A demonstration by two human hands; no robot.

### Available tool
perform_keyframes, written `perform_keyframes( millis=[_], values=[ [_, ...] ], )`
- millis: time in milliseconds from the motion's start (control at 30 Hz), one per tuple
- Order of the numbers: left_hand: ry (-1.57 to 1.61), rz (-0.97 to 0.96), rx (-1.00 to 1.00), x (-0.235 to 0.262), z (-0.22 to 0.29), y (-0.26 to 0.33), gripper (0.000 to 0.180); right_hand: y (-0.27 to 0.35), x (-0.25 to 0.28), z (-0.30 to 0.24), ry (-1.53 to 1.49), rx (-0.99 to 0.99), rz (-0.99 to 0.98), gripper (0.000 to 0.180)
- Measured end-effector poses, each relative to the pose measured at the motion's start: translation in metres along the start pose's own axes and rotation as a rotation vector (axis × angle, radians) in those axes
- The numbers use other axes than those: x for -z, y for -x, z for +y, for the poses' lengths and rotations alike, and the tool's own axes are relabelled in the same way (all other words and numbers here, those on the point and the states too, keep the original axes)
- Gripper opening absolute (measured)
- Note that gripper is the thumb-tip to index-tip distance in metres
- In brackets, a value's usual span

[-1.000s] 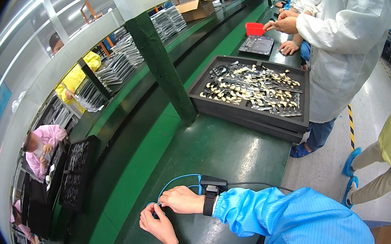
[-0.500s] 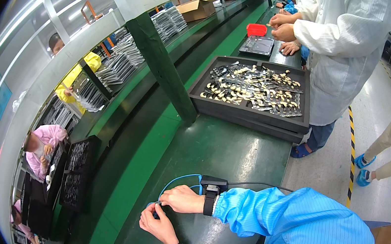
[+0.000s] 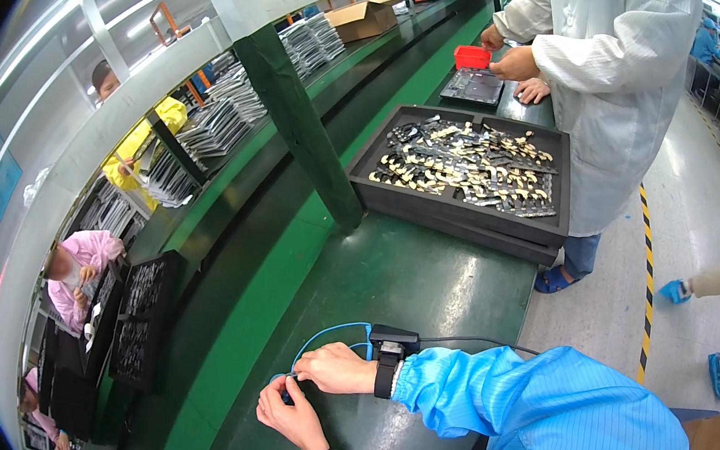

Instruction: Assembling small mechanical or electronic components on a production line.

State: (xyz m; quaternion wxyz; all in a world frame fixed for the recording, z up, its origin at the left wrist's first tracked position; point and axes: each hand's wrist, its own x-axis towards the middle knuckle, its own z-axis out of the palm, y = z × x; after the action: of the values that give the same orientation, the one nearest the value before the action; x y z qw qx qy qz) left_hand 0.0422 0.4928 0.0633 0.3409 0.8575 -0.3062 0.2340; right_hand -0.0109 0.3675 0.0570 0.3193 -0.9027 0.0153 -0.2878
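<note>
My left hand (image 3: 292, 417) and my right hand (image 3: 338, 368) meet fingertip to fingertip over the green worktop, each closed in a pinch. A thin blue cord (image 3: 329, 325) loops from beside my right wrist down into the fingers of both hands. A small dark bit shows between the fingertips, too small to make out. Dark bands circle both wrists, and a black box (image 3: 394, 335) sits on the right one.
Beyond my hands, stacked black trays (image 3: 461, 224) hold many small black and cream parts. A green post (image 3: 300, 125) rises beside them. Further off, a white-coated person (image 3: 612, 104) works near a red bin (image 3: 472, 57). Across the line stands another black tray (image 3: 142, 319).
My hands stay in nearly the same place. The white-coated person has shifted left, hands now by the red bin. A walker at the right has moved toward the picture's edge.
</note>
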Motion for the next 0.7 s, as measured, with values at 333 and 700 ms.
perform_keyframes(
  millis=[333, 700],
  values=[
    [0.005, -0.009, 0.014, 0.0014, 0.0001, -0.0002, 0.014, 0.0002, -0.0025, 0.0012, -0.015, 0.003, 0.001, 0.018],
    [0.007, -0.011, 0.015, 0.0008, -0.0014, 0.0000, 0.015, 0.0001, -0.0027, 0.0024, -0.007, 0.041, 0.030, 0.018]
  ],
)
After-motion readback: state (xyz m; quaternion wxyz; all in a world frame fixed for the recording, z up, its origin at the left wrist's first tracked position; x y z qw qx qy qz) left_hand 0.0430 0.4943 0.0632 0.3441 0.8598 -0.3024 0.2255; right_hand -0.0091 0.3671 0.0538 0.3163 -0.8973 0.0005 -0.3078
